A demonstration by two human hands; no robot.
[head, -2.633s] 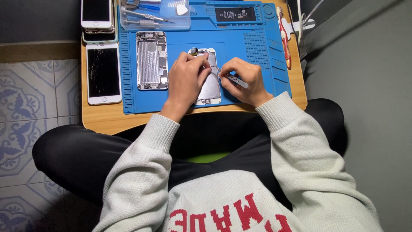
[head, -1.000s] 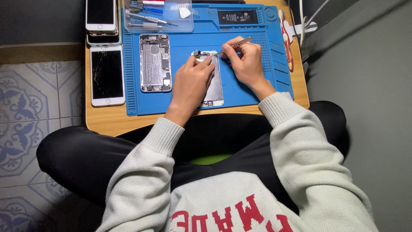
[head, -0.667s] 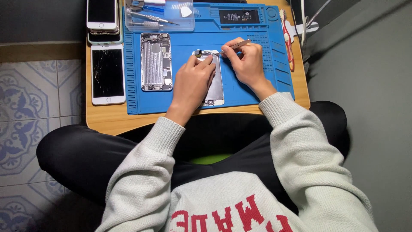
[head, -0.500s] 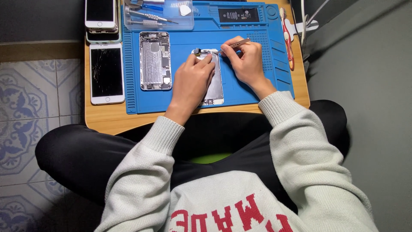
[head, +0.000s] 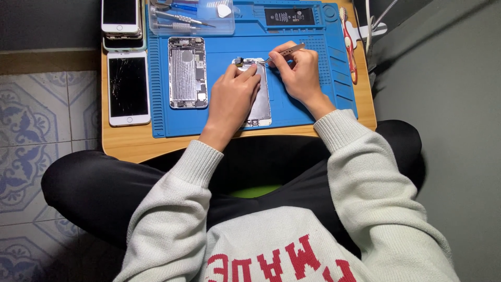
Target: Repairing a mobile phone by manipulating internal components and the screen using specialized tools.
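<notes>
My left hand [head: 232, 99] lies flat on the thin, fragile phone panel [head: 259, 99] on the blue mat [head: 292, 112] atop the bench [head: 125, 146], while my right hand [head: 297, 73] pinches light, slippery tweezers [head: 279, 54] mid-shaft, tips at the panel's top edge.

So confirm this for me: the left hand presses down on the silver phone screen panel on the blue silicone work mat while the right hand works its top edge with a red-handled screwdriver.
Not quite. The right hand holds slim metal tweezers, not a red-handled screwdriver, as the head view shows. The rest stands: the left hand presses down on the silver phone screen panel on the blue silicone work mat, and the tweezer tips meet the panel's top edge.
</notes>
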